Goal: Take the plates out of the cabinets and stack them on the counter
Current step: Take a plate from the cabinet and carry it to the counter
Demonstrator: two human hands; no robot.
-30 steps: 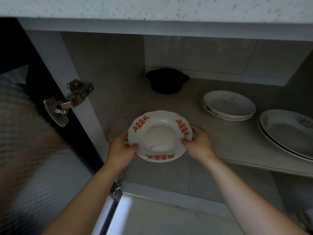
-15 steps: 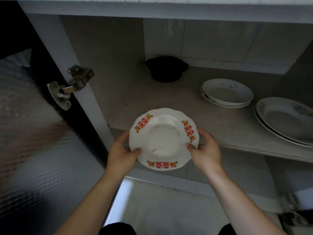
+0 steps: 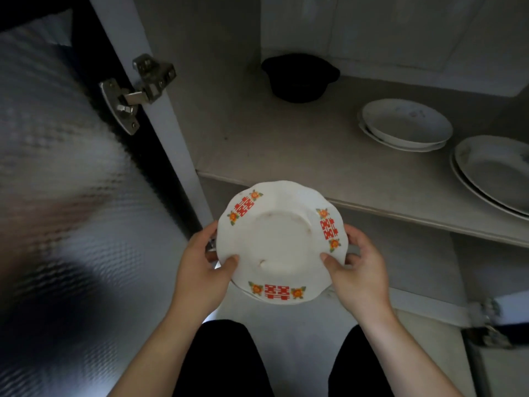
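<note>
Head view: left hand (image 3: 200, 273) and right hand (image 3: 360, 273), grip closed on the patterned plate (image 3: 274, 242) (thumbs on top), at 9 and 3 o'clock.

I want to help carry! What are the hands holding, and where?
The left hand and right hand hold the flowered plate by opposite rim edges.

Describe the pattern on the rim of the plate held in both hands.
White plate, red characters flanked by orange flowers; head view.
</note>
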